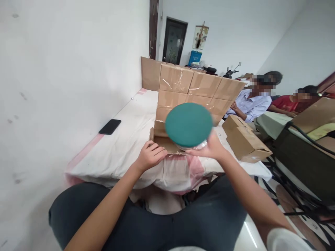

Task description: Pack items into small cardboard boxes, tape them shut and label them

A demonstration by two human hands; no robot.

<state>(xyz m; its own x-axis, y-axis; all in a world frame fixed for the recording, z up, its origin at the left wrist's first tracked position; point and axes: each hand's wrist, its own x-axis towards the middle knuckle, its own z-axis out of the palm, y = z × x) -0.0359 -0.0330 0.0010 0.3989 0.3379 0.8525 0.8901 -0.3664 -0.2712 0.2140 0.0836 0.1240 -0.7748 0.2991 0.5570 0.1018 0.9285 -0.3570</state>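
My right hand (pixel 212 147) grips a round thing with a flat, dark green top (pixel 188 124) from its right and lower side. A shiny, clear or silvery part shows under the green disc; the rest of it is hidden. It is held tilted towards me above a shallow cardboard tray (pixel 163 142) on the table. My left hand (pixel 153 154) is closed over the tray's near edge at its left corner, fingers curled on the rim. The green top hides much of the tray's inside.
Behind the tray stands an upright panel of taped cardboard boxes (pixel 204 85). A black phone (pixel 110 127) lies to the left on the white cloth (pixel 131 139). To the right is a cardboard box (pixel 246 139). Two people sit beyond it, one in a light shirt (pixel 255 104).
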